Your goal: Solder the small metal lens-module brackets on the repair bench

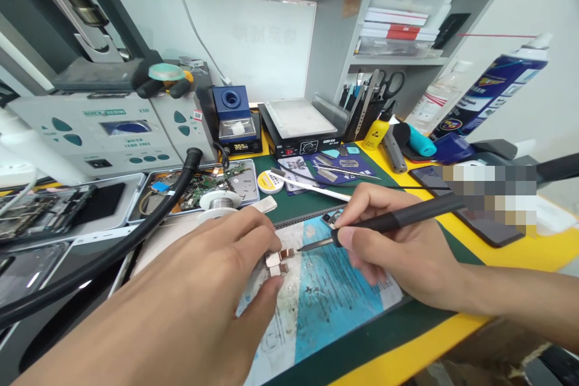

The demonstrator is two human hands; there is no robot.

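Between the thumb and fingers of my left hand (230,265) is a small silvery part with copper-coloured ends (277,262), held low over a worn blue and white sheet (335,295). My right hand (389,235) grips a black soldering iron (407,212) like a pen. The iron's pointed tip is just right of the small part; whether they touch I cannot tell. A small dark component (329,218) lies beside my right fingertips at the sheet's upper edge. Just beyond my left hand stands a spool of solder wire (219,201).
A thick black hose (172,193) curves across the left side, past a tray of circuit boards (246,169). Behind are a hot-air station (113,132) and a heating plate (301,117). A phone (479,217) lies right. The iron's cable runs off right.
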